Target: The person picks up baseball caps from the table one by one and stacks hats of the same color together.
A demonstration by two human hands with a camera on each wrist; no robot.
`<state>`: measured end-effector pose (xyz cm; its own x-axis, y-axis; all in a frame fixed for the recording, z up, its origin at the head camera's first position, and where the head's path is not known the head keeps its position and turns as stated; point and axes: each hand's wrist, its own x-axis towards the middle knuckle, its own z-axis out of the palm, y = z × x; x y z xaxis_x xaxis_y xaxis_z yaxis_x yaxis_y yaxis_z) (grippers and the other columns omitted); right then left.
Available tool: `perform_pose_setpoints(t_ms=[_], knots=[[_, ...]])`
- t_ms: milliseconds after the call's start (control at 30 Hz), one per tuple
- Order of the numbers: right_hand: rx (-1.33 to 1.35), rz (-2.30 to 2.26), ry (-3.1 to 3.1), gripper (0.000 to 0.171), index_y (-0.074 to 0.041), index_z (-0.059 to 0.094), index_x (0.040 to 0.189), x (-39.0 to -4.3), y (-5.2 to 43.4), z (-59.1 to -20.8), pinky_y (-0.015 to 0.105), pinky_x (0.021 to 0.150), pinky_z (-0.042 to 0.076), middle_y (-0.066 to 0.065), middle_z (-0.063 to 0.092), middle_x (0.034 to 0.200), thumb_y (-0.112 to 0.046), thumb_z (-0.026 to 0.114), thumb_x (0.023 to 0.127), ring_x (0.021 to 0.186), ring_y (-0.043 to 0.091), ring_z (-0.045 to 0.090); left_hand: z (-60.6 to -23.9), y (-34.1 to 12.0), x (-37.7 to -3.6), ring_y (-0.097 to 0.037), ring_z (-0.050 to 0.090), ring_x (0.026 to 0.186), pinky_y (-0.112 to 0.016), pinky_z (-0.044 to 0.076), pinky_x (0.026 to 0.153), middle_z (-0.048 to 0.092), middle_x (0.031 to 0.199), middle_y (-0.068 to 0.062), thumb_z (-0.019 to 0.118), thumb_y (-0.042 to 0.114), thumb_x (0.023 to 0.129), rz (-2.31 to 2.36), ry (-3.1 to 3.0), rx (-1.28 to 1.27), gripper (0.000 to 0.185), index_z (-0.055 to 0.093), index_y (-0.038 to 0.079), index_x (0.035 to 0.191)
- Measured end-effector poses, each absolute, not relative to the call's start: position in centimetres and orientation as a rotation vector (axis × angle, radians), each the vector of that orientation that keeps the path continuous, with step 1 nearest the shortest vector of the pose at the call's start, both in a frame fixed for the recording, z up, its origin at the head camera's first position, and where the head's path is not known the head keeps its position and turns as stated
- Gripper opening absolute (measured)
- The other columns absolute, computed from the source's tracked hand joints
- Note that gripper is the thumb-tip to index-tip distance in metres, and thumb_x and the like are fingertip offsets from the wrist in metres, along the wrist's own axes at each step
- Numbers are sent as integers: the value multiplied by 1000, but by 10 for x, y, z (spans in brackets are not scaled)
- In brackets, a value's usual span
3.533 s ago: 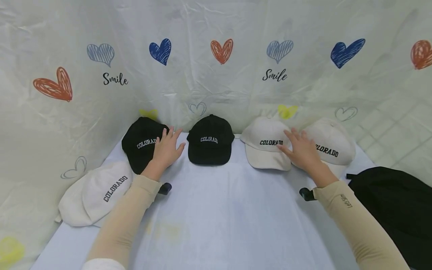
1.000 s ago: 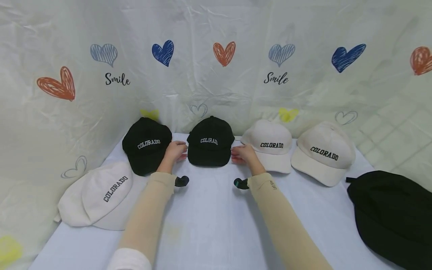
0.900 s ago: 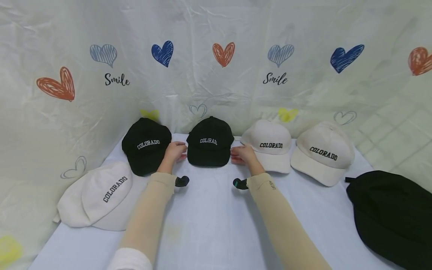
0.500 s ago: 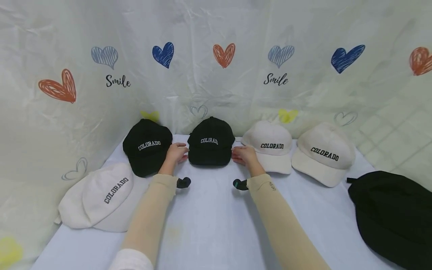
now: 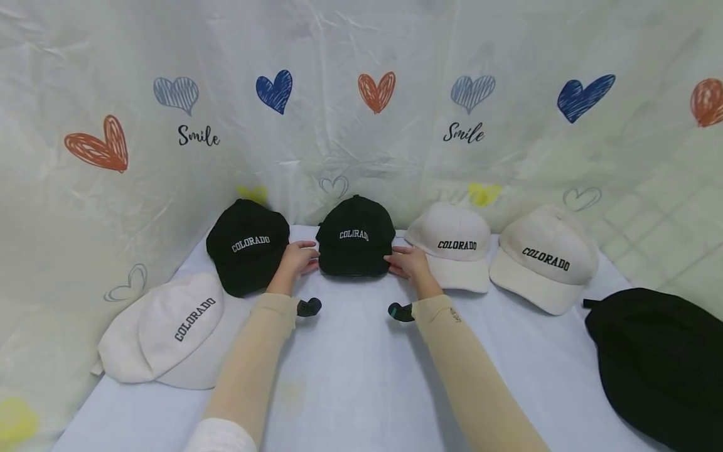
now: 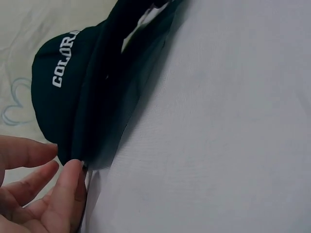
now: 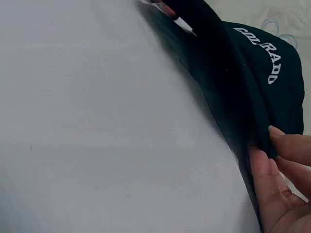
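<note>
Between the two hands is a black baseball cap (image 5: 357,256) with white COLORADO lettering, its brim facing the person. My left hand (image 5: 296,259) pinches one side of the brim between thumb and fingers. On the opposite side, the right hand (image 5: 410,263) does the same, with its thumb (image 7: 260,162) tucked beneath the brim. In both wrist views the brim's front edge is raised, showing the cap's dark underside and a gap beneath it. The back of the cap is hidden from all views.
Left of it sit another black cap (image 5: 248,248) and a white cap (image 5: 164,333). To the right are two off-white caps, one near (image 5: 452,233) and one farther (image 5: 546,251), plus a large black cap (image 5: 655,364). A heart-print curtain (image 5: 418,37) hangs behind the white-covered table (image 5: 361,376).
From over the left black cap and the off-white caps, both hands have moved inward to the middle black cap. In the last half second the fingers close on its brim, whose front edge lifts slightly.
</note>
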<state>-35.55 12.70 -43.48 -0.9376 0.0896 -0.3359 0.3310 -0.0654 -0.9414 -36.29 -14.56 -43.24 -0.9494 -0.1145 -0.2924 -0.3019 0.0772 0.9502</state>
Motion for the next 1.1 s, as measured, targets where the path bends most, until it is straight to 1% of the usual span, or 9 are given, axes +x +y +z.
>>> perform_pose_setpoints(t_ms=[100,167,367,467,600,667,867,967,1100], knots=[[462,-2098,2014,53,3,52,146,-356,127,-432,19,63,57,23,59,132,4,69,95,73,8,65,-431,-144,-361,-15,57,87,-19,57,69,56,120,-16,59,-1,99,2022,2184,-428,48,54,4,146],[458,-2068,2018,55,1,51,147,-355,127,-431,18,62,57,22,60,131,4,68,95,71,9,65,-431,-143,-359,-14,56,85,-19,56,66,56,119,-16,60,-2,98,2026,2186,-417,51,52,4,148],[415,-2000,2035,61,-3,46,153,-353,127,-428,20,63,58,20,60,131,2,68,96,72,9,64,-431,-142,-356,-17,57,92,-21,53,65,57,139,-21,61,-6,96,2043,2196,-391,57,49,6,150],[384,-1969,2051,64,-6,43,155,-353,127,-428,21,67,59,20,58,134,1,67,97,77,10,63,-431,-143,-355,-20,59,99,-25,55,72,56,143,-20,62,-8,95,2067,2186,-401,59,49,7,150],[340,-1961,2063,65,-8,40,157,-351,126,-429,21,68,59,19,58,133,0,66,98,81,11,63,-430,-145,-354,-24,60,110,-35,55,94,55,144,-20,61,-9,95,2096,2141,-402,60,48,6,152],[309,-1979,2059,65,-8,39,158,-350,127,-428,21,68,59,18,60,128,0,64,99,80,10,63,-428,-146,-352,-25,59,112,-38,52,100,54,144,-19,60,-9,96,2104,2119,-399,59,48,5,152],[203,-2027,2063,64,-6,39,157,-344,128,-423,21,66,59,11,60,108,3,63,98,73,8,63,-422,-148,-346,-19,59,105,-30,54,92,54,140,-16,60,-8,96,2130,2050,-407,58,49,5,152],[172,-2021,2079,64,-5,40,156,-342,129,-421,22,69,59,10,58,105,4,64,98,73,9,63,-421,-150,-342,-19,58,105,-32,53,98,53,137,-14,60,-7,97,2139,2005,-417,58,49,6,152],[141,-2001,2099,66,-5,39,156,-339,128,-418,24,70,60,12,58,108,5,66,97,74,11,64,-421,-153,-338,-20,57,108,-40,47,107,52,138,-14,59,-8,97,2133,1987,-416,59,47,7,153]])
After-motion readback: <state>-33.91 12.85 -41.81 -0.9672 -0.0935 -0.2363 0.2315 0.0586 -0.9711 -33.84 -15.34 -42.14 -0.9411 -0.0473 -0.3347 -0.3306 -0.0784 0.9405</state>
